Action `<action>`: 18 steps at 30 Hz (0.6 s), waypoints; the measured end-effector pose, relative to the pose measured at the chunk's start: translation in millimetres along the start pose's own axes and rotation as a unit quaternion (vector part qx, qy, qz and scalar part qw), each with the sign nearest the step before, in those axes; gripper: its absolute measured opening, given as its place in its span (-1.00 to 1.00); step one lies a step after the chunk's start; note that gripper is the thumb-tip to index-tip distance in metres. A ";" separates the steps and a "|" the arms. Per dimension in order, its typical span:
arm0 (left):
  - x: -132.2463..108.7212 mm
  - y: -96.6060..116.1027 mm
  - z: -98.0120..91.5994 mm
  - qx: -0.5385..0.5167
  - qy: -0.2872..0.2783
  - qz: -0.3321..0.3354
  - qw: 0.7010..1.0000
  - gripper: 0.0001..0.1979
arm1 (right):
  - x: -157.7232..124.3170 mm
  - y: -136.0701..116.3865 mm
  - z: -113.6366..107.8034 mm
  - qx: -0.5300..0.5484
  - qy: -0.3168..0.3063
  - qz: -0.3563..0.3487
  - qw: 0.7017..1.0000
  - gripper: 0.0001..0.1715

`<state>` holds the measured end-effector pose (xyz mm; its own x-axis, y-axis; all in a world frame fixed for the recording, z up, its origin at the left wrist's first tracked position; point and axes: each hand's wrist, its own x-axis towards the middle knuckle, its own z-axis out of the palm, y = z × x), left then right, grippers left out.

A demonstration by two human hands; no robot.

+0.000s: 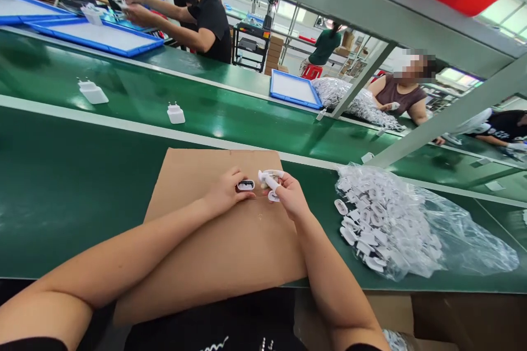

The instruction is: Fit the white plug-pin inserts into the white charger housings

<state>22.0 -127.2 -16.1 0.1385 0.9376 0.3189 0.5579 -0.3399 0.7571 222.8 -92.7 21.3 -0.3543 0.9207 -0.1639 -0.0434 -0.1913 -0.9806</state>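
Over the cardboard sheet (pixel 222 247), my left hand (pixel 228 192) grips a white charger housing (pixel 246 185) whose dark open end faces my right hand. My right hand (pixel 288 192), with white covers on some fingertips, pinches small white parts, one of them an oval cap (pixel 273 196). A narrow gap separates the two hands. To the right, a clear plastic bag (pixel 461 230) spills many white plastic pieces (pixel 379 219) onto the green bench.
White chargers with two pins (pixel 176 113) stand on the green belt (pixel 222 115) beyond a pale rail. Blue-rimmed trays (pixel 119 50) lie across it. Several people sit or stand at the far side. A slanted metal post (pixel 444 115) rises at the right.
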 end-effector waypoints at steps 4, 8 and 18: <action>-2.1 -7.7 -5.6 -0.112 -0.033 -0.051 0.992 -0.51 | -0.8 2.0 4.6 -0.070 0.017 -0.031 0.997 -0.60; -3.5 -16.0 -2.4 -0.189 -0.059 -0.098 0.975 -0.55 | -3.4 2.5 10.0 -0.167 0.081 -0.107 0.977 -0.51; -2.0 -10.1 -4.0 -0.187 -0.042 -0.098 0.977 -0.66 | -10.6 7.3 26.3 -0.525 0.013 -0.236 0.818 -0.55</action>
<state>12.8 -126.0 -22.1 0.1348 0.9845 0.1118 0.2452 -0.1425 0.9589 201.6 -112.8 18.7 -0.5098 0.8167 0.2704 0.6607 0.5730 -0.4849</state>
